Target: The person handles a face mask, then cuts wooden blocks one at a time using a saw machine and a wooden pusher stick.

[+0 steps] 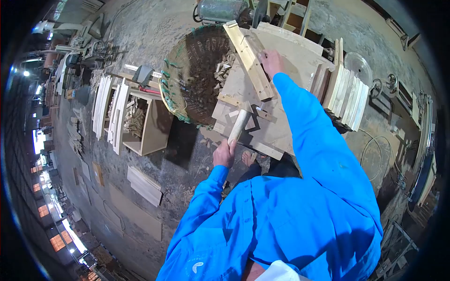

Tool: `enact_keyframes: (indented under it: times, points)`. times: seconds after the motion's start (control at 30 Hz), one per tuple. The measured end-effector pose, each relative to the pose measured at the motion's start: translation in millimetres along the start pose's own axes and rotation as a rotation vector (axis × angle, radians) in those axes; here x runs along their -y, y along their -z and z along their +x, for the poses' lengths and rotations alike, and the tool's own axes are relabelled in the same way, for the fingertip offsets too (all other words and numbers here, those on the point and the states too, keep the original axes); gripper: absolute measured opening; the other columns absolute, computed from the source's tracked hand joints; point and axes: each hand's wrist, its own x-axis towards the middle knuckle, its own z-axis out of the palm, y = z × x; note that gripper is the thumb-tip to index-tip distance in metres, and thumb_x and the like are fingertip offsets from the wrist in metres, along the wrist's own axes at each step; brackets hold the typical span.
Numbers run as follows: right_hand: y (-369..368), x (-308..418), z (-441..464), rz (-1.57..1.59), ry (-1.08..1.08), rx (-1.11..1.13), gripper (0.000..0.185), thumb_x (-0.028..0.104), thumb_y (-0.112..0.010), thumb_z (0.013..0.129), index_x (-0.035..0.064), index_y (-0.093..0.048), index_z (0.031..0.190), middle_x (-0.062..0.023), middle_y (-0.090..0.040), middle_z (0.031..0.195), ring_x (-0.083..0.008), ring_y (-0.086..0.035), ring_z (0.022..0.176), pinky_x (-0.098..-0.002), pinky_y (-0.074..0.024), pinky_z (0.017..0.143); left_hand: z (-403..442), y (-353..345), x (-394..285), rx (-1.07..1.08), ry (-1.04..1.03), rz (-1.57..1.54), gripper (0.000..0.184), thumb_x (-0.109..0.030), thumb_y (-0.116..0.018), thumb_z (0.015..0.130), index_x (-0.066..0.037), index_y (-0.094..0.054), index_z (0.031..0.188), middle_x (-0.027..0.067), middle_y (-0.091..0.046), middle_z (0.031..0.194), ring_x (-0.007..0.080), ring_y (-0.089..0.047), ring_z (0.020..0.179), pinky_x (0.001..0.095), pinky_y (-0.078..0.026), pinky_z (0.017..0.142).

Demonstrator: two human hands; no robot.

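My left hand (224, 153) is closed round the near end of a pale wooden strip (239, 125), which points away from me over a work table (288, 119). The strip's far end is beside small wooden pieces (267, 116) on the tabletop. My right hand (272, 64) is at the right edge of a long wooden board (251, 63) with nails in it, lying on the table. Its fingers are curled against that board, and part of their grip is hidden. Small wood offcuts (225, 70) are piled at the board's left.
A large woven basket (180, 89) stands against the table's left side. Stacked wooden slats (346, 96) and a round saw blade (357, 65) are at the right. Left of the basket is a wooden box (152, 126) with offcuts. A motor (220, 11) sits at the far edge.
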Motion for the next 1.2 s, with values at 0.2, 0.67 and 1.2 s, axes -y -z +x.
enact_keyframes:
  times: [0.2,0.67,1.2]
  points:
    - [-17,1,24,0.016,-0.028,0.053,0.031,0.028,-0.068,0.094,0.0091,-0.077,0.117,-0.0208,-0.071,0.118,-0.0391,-0.066,0.111,-0.0491,-0.0527,0.098,-1,-4,7,-0.022,-0.02,0.05,0.048,-0.05,-0.052,0.106,-0.003,-0.058,0.095,0.0266,-0.068,0.082,0.0478,-0.068,0.079,0.0576,-0.052,0.067]
    - [-7,-3,44,-0.021,-0.019,0.032,0.028,0.03,-0.067,0.096,0.0138,-0.078,0.115,-0.0223,-0.07,0.112,-0.0414,-0.066,0.109,-0.0508,-0.0523,0.096,22,-13,-5,-0.018,-0.035,0.04,0.053,-0.053,-0.047,0.107,-0.003,-0.057,0.094,0.0275,-0.068,0.079,0.0503,-0.067,0.077,0.06,-0.051,0.068]
    - [-6,-39,126,-0.049,0.097,-0.071,0.032,0.037,-0.066,0.096,0.0157,-0.079,0.116,-0.0227,-0.073,0.105,-0.0418,-0.069,0.102,-0.0518,-0.054,0.091,85,-14,-61,-0.017,-0.022,0.003,0.048,-0.049,-0.046,0.108,-0.003,-0.057,0.101,0.0323,-0.067,0.088,0.0528,-0.065,0.086,0.0605,-0.048,0.073]
